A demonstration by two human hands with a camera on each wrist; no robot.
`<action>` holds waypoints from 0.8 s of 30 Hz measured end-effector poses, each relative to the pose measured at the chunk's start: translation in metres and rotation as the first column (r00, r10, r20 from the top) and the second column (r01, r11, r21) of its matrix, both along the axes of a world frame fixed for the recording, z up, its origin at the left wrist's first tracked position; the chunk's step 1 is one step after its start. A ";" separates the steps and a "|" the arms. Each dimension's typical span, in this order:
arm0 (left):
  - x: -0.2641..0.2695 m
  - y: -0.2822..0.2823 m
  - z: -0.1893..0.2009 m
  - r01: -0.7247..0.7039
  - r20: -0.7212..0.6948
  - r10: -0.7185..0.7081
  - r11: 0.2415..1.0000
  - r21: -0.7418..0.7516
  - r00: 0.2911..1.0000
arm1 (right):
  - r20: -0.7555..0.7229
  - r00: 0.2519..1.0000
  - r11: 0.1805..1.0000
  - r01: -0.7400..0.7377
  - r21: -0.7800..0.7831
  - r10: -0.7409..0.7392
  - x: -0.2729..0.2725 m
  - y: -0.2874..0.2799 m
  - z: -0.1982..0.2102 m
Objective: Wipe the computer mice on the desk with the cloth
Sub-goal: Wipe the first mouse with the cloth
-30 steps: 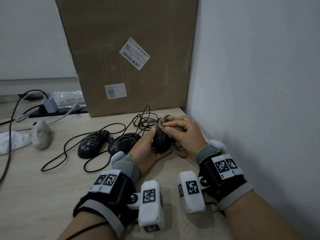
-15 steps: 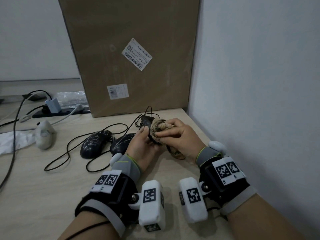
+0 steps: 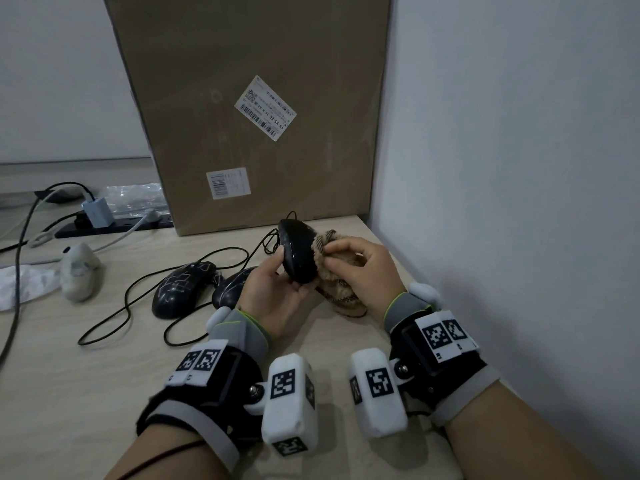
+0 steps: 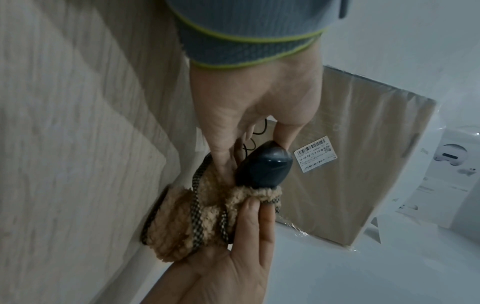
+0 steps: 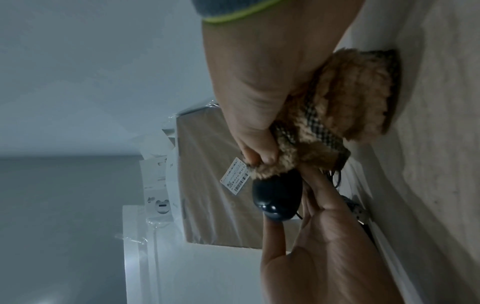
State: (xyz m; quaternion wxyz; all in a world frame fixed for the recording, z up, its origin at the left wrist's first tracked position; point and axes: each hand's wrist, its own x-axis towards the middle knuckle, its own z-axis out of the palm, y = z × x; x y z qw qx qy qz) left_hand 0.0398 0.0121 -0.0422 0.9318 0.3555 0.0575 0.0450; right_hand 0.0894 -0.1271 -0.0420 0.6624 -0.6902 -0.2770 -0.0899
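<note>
My left hand (image 3: 277, 285) grips a glossy black wired mouse (image 3: 298, 251) lifted above the desk, thumb on its left side. My right hand (image 3: 360, 268) pinches a fluffy brown cloth (image 3: 341, 299) with a checked border and presses it against the mouse's right side. The left wrist view shows the mouse (image 4: 263, 167) between my fingers with the cloth (image 4: 192, 218) under it. In the right wrist view the cloth (image 5: 345, 96) bunches over the mouse (image 5: 278, 195). Two more black mice (image 3: 181, 287) (image 3: 230, 287) lie on the desk to the left.
A big cardboard box (image 3: 256, 98) stands at the back against the wall. A grey mouse (image 3: 79, 271) lies far left by a white cloth. A power strip (image 3: 104, 225) with cables sits behind. Mouse cables (image 3: 138, 306) loop over the wooden desk (image 3: 69, 393). The wall is close on the right.
My left hand has lifted and tilted the mouse up so its top faces me. The cloth in my right hand has slid from the mouse's front to its right side.
</note>
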 end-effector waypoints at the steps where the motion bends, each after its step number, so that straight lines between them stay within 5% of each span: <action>1: -0.001 -0.001 0.000 0.018 -0.009 -0.018 1.000 0.010 1.000 | -0.014 0.999 0.999 0.044 0.012 -0.044 0.002 -0.001 0.000; 7: -0.002 -0.004 -0.002 0.123 -0.002 -0.123 0.992 0.015 0.992 | -0.063 0.965 0.966 0.258 0.025 -0.256 0.012 -0.002 -0.004; 16: -0.003 -0.004 -0.004 -0.004 0.054 -0.002 0.994 0.113 0.999 | -0.143 0.984 0.989 -0.117 -0.089 0.103 0.007 0.006 -0.011; 24: -0.001 -0.003 -0.004 -0.091 0.099 0.072 0.975 0.203 0.993 | -0.104 0.994 0.995 -0.045 -0.088 0.035 0.006 0.004 -0.009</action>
